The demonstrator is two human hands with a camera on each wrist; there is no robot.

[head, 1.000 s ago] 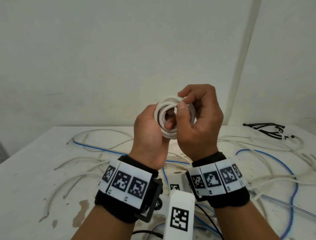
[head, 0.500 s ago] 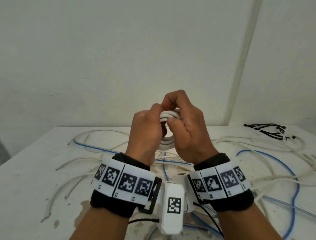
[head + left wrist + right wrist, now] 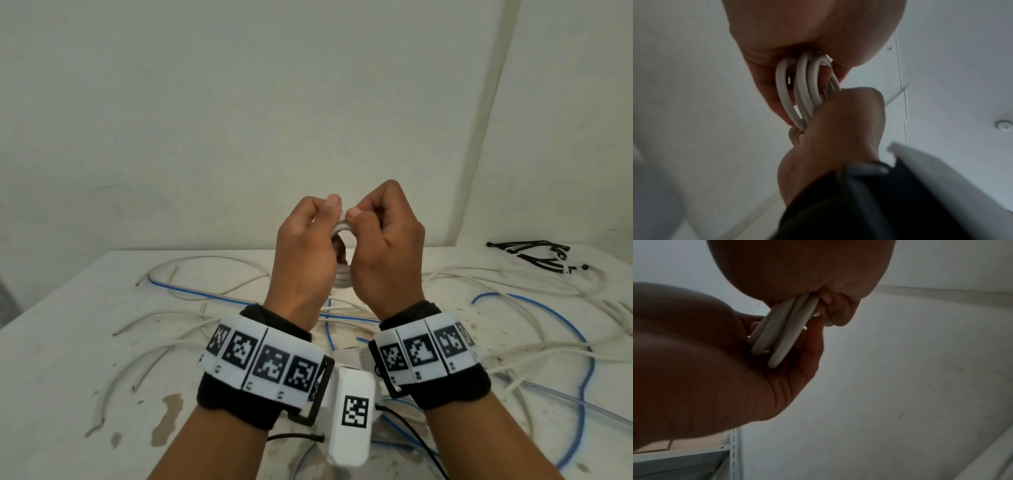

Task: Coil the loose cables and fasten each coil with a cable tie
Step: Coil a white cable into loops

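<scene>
From my end both mitts are clamped on the white coil: left hand and right hand pinch its top arc between thumb and curled fingers, loops dangling below between the palms, up off the table. It looks light but springy, so I'd hold where the strands cross or they'll fan out.

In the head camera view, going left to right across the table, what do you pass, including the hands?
Loose white cables → left hand → white cable coil held between both hands → right hand → blue cable → black cable ties at the far right.
</scene>
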